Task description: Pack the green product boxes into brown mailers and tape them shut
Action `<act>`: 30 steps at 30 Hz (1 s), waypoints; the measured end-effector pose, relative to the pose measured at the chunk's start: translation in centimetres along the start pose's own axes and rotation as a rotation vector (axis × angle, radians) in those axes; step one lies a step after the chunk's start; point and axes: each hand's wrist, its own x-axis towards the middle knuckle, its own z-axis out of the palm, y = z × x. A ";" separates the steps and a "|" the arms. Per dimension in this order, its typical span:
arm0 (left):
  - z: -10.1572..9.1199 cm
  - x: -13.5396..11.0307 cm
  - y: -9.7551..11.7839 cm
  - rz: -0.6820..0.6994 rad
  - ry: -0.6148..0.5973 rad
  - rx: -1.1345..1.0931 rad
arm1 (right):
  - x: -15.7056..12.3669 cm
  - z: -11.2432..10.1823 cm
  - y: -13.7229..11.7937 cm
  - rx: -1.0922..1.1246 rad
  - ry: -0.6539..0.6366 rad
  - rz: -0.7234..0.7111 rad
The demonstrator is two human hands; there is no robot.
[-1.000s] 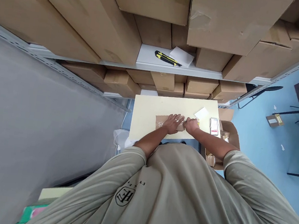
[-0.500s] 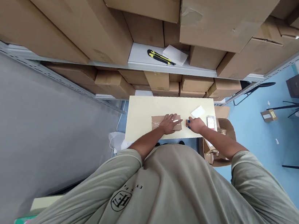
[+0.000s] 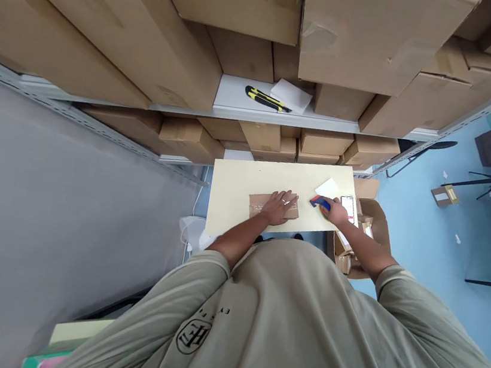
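Our left grip (image 3: 278, 208) lies spread, pressing on the kraft parcel (image 3: 260, 206) near the table's (image 3: 239, 192) front edge; our right grip (image 3: 334, 212) pinches a blue-and-yellow tool (image 3: 319, 202), a narrow gap from the parcel.

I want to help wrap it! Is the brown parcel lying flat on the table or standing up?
Lying flat: the brown parcel rests on its wide side on the pale table, with the left hand on top.
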 end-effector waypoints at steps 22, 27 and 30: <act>-0.3 -4.7 -1.2 -0.219 0.021 0.017 | 1.6 10.0 2.9 0.465 0.136 0.328; 0.2 -4.3 -1.4 -0.220 0.040 0.015 | 0.9 9.6 -2.4 0.752 0.358 0.015; 0.4 -4.1 -1.6 -0.217 0.057 0.002 | 1.1 9.8 -6.8 0.968 0.222 -0.081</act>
